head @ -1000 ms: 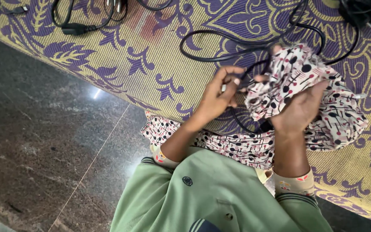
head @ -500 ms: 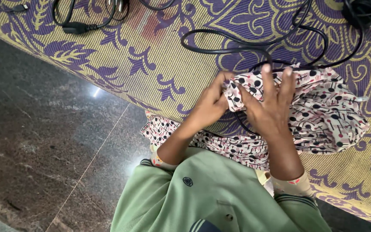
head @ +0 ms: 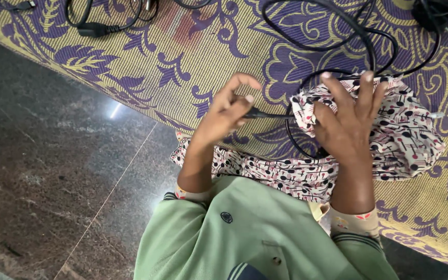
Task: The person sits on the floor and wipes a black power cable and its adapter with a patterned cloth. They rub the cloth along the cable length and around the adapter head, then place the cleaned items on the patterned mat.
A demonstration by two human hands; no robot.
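1. The left hand (head: 224, 115) is closed in a pinch around the end of a black cable (head: 268, 115), with thumb and bent fingers (head: 240, 81) gripping it above the patterned bedcover (head: 182, 57).
2. From that pinch the black cable runs straight to the right and disappears under the edge of the printed cloth (head: 405, 135).
3. The right hand (head: 346, 127) rests on the printed cloth with its fingers spread and pointing toward the far side; it presses the bunched fabric down rather than closing around it.
4. The printed cloth is white with black and red dots and lines. It lies crumpled on the right part of the bedcover, and a strip of it runs left along the near edge, under both forearms.
5. Loops of the black cable arc over the bedcover on the far side of the right hand, and one curve passes near the wrist, partly hidden by the cloth.
6. Both arms come out of green sleeves (head: 245, 233) at the near bottom of the view.
7. The bedcover is yellow with purple floral shapes and fills the far and right parts of the scene.
8. At the far left lies another black cord with a plug (head: 92, 31), well apart from the hands.
9. At the far right corner sits a dark bundle of cables (head: 436, 13).
10. To the left, beyond the edge of the bedcover, is a dark polished stone floor (head: 42, 166).
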